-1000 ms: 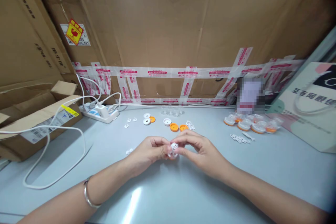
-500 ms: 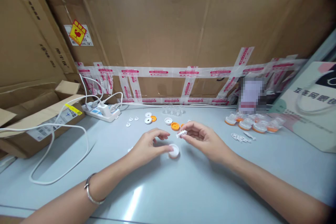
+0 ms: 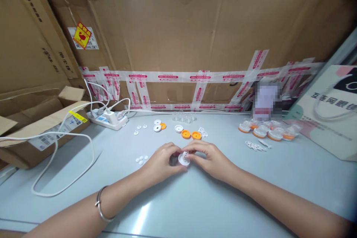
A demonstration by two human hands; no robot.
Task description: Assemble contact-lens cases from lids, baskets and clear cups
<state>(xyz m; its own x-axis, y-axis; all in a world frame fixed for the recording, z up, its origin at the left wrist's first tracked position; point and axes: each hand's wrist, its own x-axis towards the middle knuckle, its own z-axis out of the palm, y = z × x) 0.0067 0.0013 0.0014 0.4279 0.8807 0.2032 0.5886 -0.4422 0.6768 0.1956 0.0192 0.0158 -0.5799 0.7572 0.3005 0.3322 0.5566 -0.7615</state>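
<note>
My left hand (image 3: 166,161) grips a round white cap (image 3: 183,160) from its left side, on or just above the table. Pinched in the fingers of my right hand (image 3: 208,158) is a small white openwork piece (image 3: 185,154), at the top of the cap; whether it is seated there I cannot tell. Left of my left hand lie several small white discs (image 3: 141,158). Behind both hands are two orange round caps (image 3: 186,134) and a white ring-shaped cap (image 3: 179,129). Flat white openwork pieces (image 3: 204,133) lie beside the orange caps.
Several clear-topped orange-based pieces (image 3: 261,131) stand at the right, with white perforated pieces (image 3: 254,146) in front. Clear domes (image 3: 184,119) sit at the back. A power strip (image 3: 110,119), looping white cable (image 3: 92,152) and open carton (image 3: 41,130) are at left; a large cardboard box (image 3: 173,37) stands behind.
My right hand has brought the white openwork piece left and down onto the white cap. My left hand's fingers have closed around the cap's side. The small white discs now show fully.
</note>
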